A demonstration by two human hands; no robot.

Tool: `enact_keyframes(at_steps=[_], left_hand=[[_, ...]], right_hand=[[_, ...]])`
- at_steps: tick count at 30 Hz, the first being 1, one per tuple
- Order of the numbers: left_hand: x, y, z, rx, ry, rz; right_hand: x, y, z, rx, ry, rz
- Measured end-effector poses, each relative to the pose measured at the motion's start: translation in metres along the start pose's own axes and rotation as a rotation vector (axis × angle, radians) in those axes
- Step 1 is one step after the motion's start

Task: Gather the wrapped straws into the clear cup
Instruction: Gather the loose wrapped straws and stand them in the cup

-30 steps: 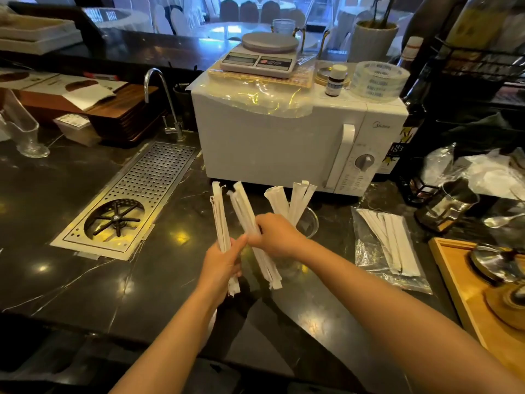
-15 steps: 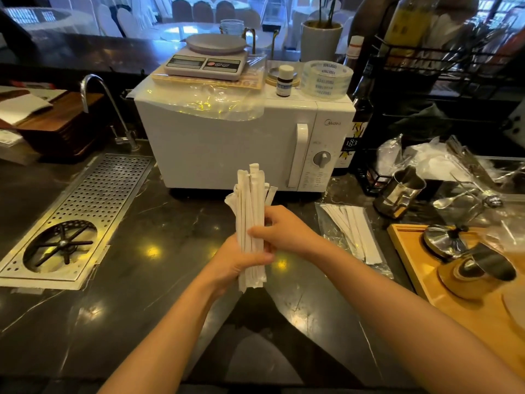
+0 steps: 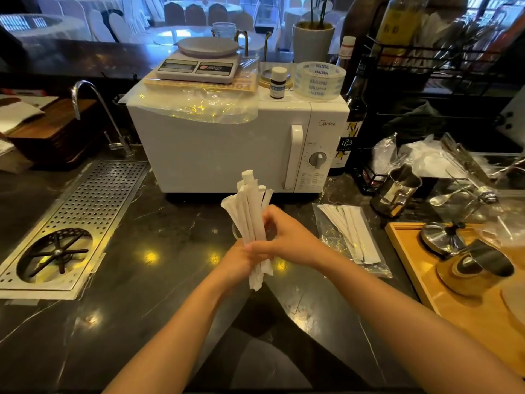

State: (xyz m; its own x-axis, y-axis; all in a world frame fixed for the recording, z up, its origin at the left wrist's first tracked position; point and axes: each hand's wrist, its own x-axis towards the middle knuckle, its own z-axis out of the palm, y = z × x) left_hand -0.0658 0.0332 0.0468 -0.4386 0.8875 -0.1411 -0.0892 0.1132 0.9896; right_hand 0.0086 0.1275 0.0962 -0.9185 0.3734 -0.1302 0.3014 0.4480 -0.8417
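Note:
A bundle of white paper-wrapped straws [image 3: 250, 211] stands nearly upright above the dark counter, held between both hands. My left hand [image 3: 237, 258] grips the lower part of the bundle from the left. My right hand [image 3: 287, 237] wraps over it from the right, fingers closed around the same straws. The clear cup [image 3: 235, 230] is mostly hidden behind the bundle and hands; only a bit of its rim shows at the left. More wrapped straws [image 3: 352, 231] lie in a clear plastic bag on the counter to the right.
A white microwave [image 3: 227, 149] stands just behind the hands, with a scale and tape rolls on top. A metal drain grate [image 3: 85, 217] and tap are at the left. A steel pitcher [image 3: 397, 191] and wooden tray [image 3: 420, 265] with metal pieces sit at the right.
Two separate handfuls of straws were brought together into one bundle; both hands now squeeze it tighter, and the bundle has tilted slightly left.

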Motion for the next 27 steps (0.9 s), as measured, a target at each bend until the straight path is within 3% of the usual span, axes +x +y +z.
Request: enact_keyframes(at_steps=[5,13,17,24,27], left_hand=[[0.000,-0.001,0.014,0.158,-0.056,0.028],[0.002,-0.021,0.034,0.146,-0.017,0.091],[0.007,-0.035,0.038,0.079,0.017,0.028],[0.001,-0.041,0.035,0.229,0.068,0.048],[0.001,-0.037,0.033,0.113,0.046,0.011]], right_hand=[[-0.006,0.008,-0.002,0.307,0.024,-0.032],[-0.016,0.042,0.019,0.301,0.125,-0.053],[-0.019,0.052,0.022,0.356,0.138,-0.039],[-0.016,0.056,0.032,0.410,0.114,0.014],[-0.015,0.051,0.033,0.433,0.103,0.028]])
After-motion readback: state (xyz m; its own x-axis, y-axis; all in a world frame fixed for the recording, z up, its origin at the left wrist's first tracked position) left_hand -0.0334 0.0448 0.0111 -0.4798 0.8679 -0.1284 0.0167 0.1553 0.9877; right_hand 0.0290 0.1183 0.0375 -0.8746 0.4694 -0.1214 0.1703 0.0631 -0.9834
